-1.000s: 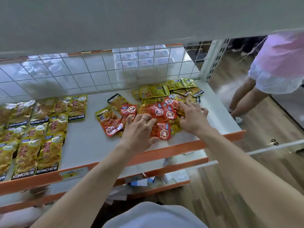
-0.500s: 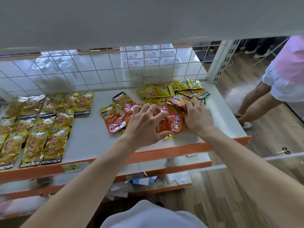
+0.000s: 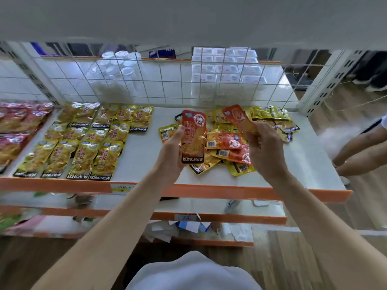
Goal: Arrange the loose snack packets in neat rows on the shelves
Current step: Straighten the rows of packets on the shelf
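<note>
My left hand (image 3: 171, 149) grips an upright red packet (image 3: 193, 136) above the shelf, label facing me. Up to the right, my right hand (image 3: 265, 143) pinches a second red packet (image 3: 237, 117) by its lower end, tilted to the left. Under both hands a loose heap of red and yellow packets (image 3: 227, 150) lies on the white shelf (image 3: 146, 155). Neat rows of yellow packets (image 3: 88, 141) cover the shelf's left half.
The shelf has an orange front lip (image 3: 209, 192) and a white wire grid (image 3: 167, 80) at the back. Dark red packets (image 3: 14, 126) lie on the adjoining shelf at far left. Another person's legs (image 3: 360, 151) stand at the right. Lower shelves hold papers and clutter.
Both hands were flat on the heap, sorting through it. Now each has lifted a red packet clear of the pile, and the camera has tilted so more of the shelf's left side shows.
</note>
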Tool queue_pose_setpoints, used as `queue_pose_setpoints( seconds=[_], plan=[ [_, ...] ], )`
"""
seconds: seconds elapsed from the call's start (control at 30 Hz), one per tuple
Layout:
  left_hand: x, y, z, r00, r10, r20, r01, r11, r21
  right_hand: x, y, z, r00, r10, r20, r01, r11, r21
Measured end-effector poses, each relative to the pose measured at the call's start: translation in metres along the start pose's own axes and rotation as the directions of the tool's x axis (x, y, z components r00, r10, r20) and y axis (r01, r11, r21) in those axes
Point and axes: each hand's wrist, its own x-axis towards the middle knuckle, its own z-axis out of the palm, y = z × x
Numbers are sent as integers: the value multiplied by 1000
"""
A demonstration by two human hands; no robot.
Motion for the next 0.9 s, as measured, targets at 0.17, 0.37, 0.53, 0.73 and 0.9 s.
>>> queue_pose_setpoints(
  seconds=[0.17,0.37,0.53,0.73,0.9],
  plan=[
    [-17,7,-27,998,30,-63,-26,998,61,-12,-42,21,957,225,184,-272,915,298],
    [-38,12,-58,982,92,-166,-62,982,176,-31,-75,46,855,325,404,-510,666,544],
    [-53,18,-85,955,155,-253,-89,963,253,-42,-97,65,747,433,504,-664,455,594],
    [-65,35,-115,938,204,-282,-120,950,287,-49,-132,86,717,449,533,-695,412,589],
    [-80,60,-159,931,221,-290,-133,946,294,-55,-172,112,733,472,490,-677,438,591]
  ],
)
